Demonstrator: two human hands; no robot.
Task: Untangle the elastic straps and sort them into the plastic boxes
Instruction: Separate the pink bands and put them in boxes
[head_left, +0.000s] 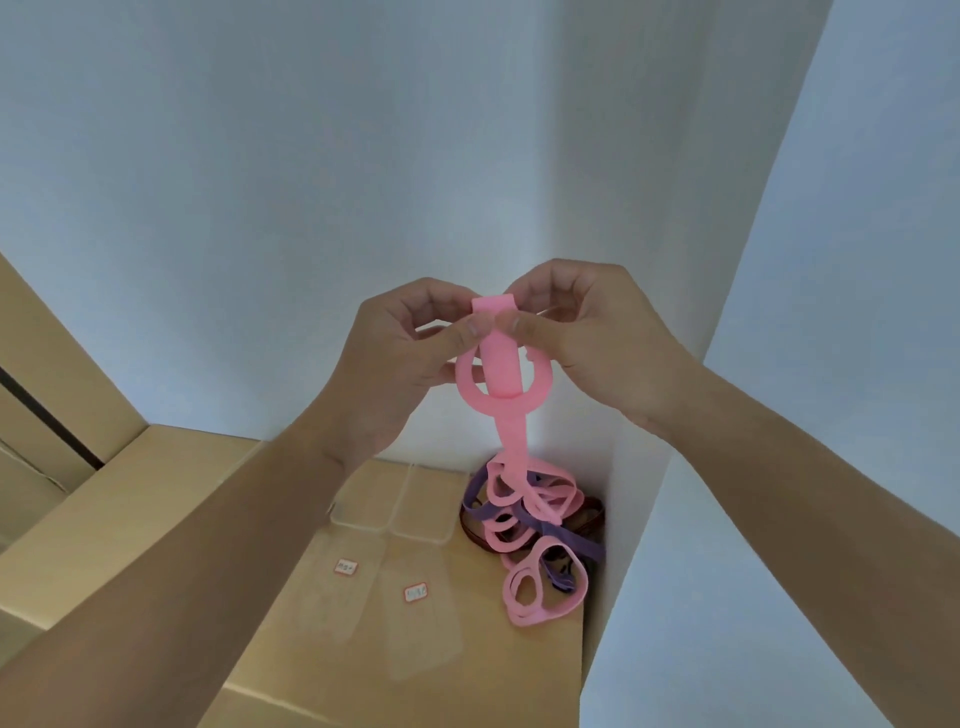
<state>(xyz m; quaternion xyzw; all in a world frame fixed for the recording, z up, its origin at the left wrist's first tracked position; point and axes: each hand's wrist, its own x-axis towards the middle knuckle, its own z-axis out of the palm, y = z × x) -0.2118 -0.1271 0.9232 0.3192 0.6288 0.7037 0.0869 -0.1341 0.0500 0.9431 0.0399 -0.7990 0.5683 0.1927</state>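
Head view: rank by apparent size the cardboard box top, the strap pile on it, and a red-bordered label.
1. cardboard box top
2. strap pile
3. red-bordered label; the second label looks about the same.

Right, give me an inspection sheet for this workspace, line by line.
Surface: cardboard box top, tan, flaps taped.
Job's things: pink strap lifted, its lower end trailing into a tangled pile of pink, purple and dark red straps; two clear plastic boxes with red-bordered labels, apparently empty.
Clutter: nothing seen.
Grippers: left hand and right hand both pinch the pink strap's top with their fingers.
Cables: nothing seen.
Surroundings: white wall behind, white panel on the right.
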